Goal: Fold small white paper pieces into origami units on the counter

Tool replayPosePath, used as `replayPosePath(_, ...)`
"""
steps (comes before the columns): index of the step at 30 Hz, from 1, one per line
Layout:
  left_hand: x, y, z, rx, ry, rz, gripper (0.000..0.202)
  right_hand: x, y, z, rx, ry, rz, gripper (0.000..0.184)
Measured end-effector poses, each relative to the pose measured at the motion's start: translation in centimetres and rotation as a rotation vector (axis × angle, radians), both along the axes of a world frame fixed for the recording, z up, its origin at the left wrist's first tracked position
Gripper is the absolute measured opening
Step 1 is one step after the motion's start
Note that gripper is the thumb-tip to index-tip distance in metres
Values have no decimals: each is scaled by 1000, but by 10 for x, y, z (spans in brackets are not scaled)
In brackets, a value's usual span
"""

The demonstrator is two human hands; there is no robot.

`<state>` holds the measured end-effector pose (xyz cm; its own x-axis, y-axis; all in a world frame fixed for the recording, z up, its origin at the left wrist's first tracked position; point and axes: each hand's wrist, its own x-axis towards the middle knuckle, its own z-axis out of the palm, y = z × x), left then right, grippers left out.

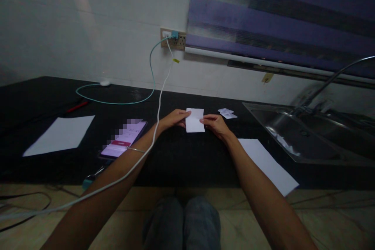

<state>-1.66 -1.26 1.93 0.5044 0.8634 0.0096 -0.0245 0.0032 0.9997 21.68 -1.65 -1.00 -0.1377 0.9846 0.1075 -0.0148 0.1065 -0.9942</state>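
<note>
A small white rectangle of paper [194, 123], perhaps folded, is held up between my two hands over the black counter. My left hand [175, 118] pinches its left edge, with the thumb lying on the front face. On the opposite side, my right hand [216, 124] grips the right edge between thumb and fingers. Just beyond my right hand lie several small white folded paper pieces [227, 113]. A larger white sheet [266, 164] rests beside my right forearm, partly hidden by it. Another white sheet [60, 134] lies at the far left.
A lit phone [124, 140] lies by my left forearm. A white cable [159, 105] crosses over that arm from the wall socket [172, 39]. A teal cable [117, 103] loops on the counter [187, 164] near a red pen-like stick [77, 106]. The steel sink [290, 136] is at right.
</note>
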Motion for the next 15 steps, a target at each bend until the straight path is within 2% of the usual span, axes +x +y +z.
replayPosePath(4,0,3,-3,-28,-29,23,32,0,0,0,10,-19,13,29)
replayPosePath(9,3,7,-6,-124,-60,85,44,0,0,1,5,3,21,29)
replayPosePath(15,6,-1,1,-8,62,146,44,0,0,0,11,-10,20,30)
